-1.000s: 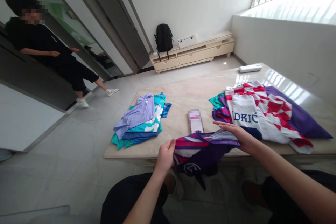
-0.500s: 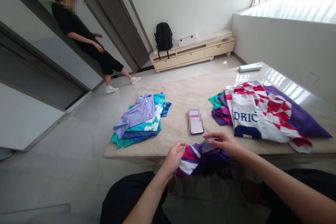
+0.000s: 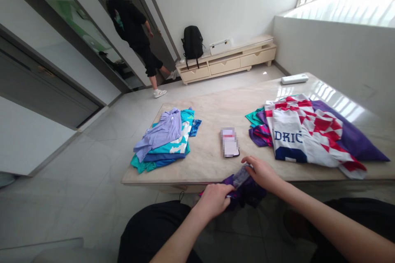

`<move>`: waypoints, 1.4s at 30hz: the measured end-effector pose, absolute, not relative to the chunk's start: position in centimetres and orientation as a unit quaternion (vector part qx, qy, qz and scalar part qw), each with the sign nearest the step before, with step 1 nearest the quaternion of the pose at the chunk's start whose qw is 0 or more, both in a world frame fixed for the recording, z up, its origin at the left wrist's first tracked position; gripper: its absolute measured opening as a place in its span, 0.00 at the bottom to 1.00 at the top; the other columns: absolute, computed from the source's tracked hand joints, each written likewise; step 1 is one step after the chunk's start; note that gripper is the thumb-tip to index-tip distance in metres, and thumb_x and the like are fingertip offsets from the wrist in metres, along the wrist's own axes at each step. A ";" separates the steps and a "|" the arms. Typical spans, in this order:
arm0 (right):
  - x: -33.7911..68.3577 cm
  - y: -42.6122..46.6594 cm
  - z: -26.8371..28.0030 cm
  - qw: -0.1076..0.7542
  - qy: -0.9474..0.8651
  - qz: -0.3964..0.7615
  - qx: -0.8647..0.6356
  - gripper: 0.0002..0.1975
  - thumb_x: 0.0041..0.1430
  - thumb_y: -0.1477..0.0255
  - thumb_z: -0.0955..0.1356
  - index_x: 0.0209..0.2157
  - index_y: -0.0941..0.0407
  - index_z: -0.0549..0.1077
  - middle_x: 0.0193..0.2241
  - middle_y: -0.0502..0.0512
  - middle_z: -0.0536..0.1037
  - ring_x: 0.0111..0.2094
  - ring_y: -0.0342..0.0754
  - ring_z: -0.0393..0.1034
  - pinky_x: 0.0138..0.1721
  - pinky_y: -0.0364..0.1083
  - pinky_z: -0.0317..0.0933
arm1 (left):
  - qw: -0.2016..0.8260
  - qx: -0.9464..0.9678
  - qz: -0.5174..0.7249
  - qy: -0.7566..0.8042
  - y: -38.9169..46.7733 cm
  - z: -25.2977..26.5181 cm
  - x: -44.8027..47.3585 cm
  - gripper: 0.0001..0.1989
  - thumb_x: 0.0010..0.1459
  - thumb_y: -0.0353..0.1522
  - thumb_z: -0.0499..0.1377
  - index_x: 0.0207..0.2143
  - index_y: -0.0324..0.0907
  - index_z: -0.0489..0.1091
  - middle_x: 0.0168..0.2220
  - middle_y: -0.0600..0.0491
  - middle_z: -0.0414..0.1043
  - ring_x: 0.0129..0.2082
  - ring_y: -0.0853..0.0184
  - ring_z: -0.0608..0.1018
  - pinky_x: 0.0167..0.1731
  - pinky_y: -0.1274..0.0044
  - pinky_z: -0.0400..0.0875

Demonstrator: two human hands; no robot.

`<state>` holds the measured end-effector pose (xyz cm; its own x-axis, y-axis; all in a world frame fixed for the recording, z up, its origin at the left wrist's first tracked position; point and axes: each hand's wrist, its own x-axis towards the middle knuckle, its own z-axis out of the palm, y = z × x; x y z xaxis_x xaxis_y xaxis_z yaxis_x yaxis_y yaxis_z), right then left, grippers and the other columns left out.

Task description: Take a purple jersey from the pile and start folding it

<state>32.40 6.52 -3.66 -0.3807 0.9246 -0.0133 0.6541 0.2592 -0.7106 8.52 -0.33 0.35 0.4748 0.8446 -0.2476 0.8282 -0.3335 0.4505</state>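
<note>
Both hands are at the near edge of the table [image 3: 206, 168], over my lap. Between them hangs a bunched purple jersey [image 3: 248, 194], with a greyish inner side showing at the top and a bit of pink and white at the left. My left hand [image 3: 214, 198] is closed on its left part. My right hand [image 3: 263, 174] pinches the greyish edge at the upper right. The rest of the jersey droops below the tabletop, partly hidden behind my left hand. Just beyond the hands a phone [image 3: 230, 143] lies face up, its screen blurred out.
Folded clothes in lilac, teal and blue form a pile [image 3: 163, 137] at the left. To the right lies a heap with a red-and-white checked jersey [image 3: 296, 127] over purple cloth [image 3: 354, 135]. A white device [image 3: 294, 79] rests at the far edge. A person [image 3: 132, 28] stands by a door.
My left hand has shifted right along the jersey, closer to my right hand, and the striped part has gone mostly out of sight. The person in the background has walked rightward to the door.
</note>
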 end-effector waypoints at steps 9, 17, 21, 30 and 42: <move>31.7 6.5 -4.5 0.280 -0.657 0.475 -0.514 0.14 0.62 0.63 0.64 0.44 0.53 0.76 0.40 0.55 0.79 0.41 0.53 0.74 0.41 0.49 0.67 | 0.399 0.610 0.282 0.624 1.6 1.6 7.5 0.10 0.61 0.31 0.49 0.35 0.43 0.70 0.30 0.54 0.73 0.33 0.65 0.75 0.37 0.76 0.66; 32.1 6.0 -2.3 0.160 -0.666 0.597 -0.418 0.18 0.62 0.58 0.67 0.44 0.55 0.79 0.35 0.54 0.79 0.36 0.50 0.71 0.39 0.47 0.64 | 0.595 0.302 0.490 0.561 2.1 3.2 6.7 0.17 0.56 0.44 0.63 0.36 0.40 0.70 0.31 0.55 0.74 0.31 0.68 0.76 0.37 0.77 0.71; 33.3 5.0 0.1 0.095 -0.617 0.673 -0.396 0.26 0.61 0.46 0.66 0.39 0.55 0.80 0.37 0.55 0.81 0.35 0.51 0.71 0.36 0.46 0.65 | 0.600 0.325 0.485 0.547 2.2 5.2 5.7 0.24 0.46 0.43 0.73 0.36 0.42 0.65 0.28 0.59 0.70 0.25 0.73 0.74 0.31 0.80 0.69; 37.0 7.4 3.0 0.070 -0.795 0.435 -0.416 0.21 0.57 0.50 0.69 0.33 0.54 0.79 0.27 0.54 0.78 0.29 0.50 0.70 0.30 0.45 0.57 | 0.480 0.474 0.417 0.609 2.9 5.2 3.6 0.18 0.56 0.46 0.65 0.33 0.41 0.66 0.26 0.59 0.68 0.25 0.71 0.71 0.28 0.81 0.64; 36.8 7.4 1.8 0.055 -0.848 0.192 -0.490 0.17 0.65 0.58 0.65 0.28 0.54 0.75 0.29 0.58 0.77 0.29 0.51 0.70 0.29 0.46 0.48 | 0.291 0.665 0.380 0.574 2.6 5.3 4.4 0.12 0.64 0.39 0.60 0.31 0.42 0.64 0.47 0.47 0.75 0.41 0.65 0.74 0.42 0.76 0.66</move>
<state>36.76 7.42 1.79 -0.5136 0.8527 -0.0951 0.8105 0.4458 -0.3800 4.43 2.62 5.34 0.0521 0.9839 0.1711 0.5422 -0.1718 0.8225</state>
